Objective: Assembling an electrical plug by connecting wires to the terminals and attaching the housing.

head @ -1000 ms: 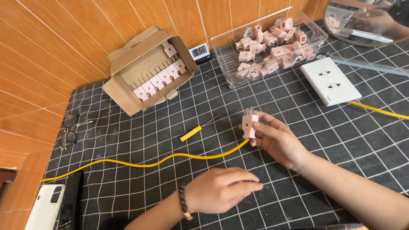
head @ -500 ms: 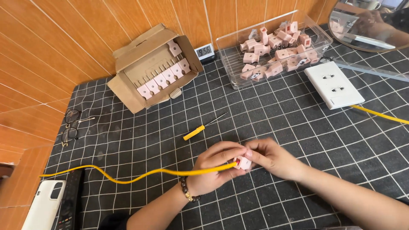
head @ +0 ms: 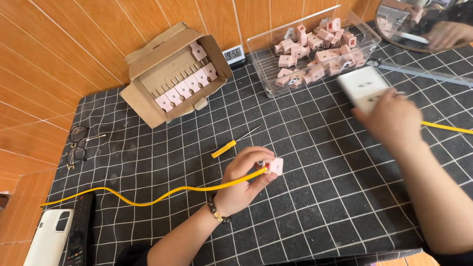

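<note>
- My left hand (head: 242, 180) sits low in the middle of the mat, fingers curled and pinching a small pink plug (head: 274, 166) by its end.
- A yellow cable (head: 162, 194) runs out of that plug, through my left palm, and snakes off to the left across the black grid mat (head: 320, 212).
- My right hand (head: 391, 118) is up at the right, blurred, resting over the near edge of a white socket plate (head: 362, 86). I cannot tell whether its fingers are spread or closed on the plate.
- A second stretch of yellow cable (head: 446, 127) shows just right of that hand, heading off the right edge.
- Between my hands and the back wall lies a small screwdriver (head: 231, 144) with a yellow handle, flat on the mat, near the plug but not touching it.
- At the back, a clear plastic box (head: 268, 74) holds a loose heap of pink plugs.
- To its left stands an open cardboard box (head: 162, 64) with a row of pink plugs lined up inside.
- A small digital clock (head: 233, 53) stands between the two boxes against the orange tiled wall.
- A pair of glasses (head: 76, 145) lies at the mat's left edge.
- A white phone (head: 49, 241) and a dark remote (head: 79, 236) lie side by side at the lower left corner.
- A round mirror (head: 419, 29) sits at the upper right.
</note>
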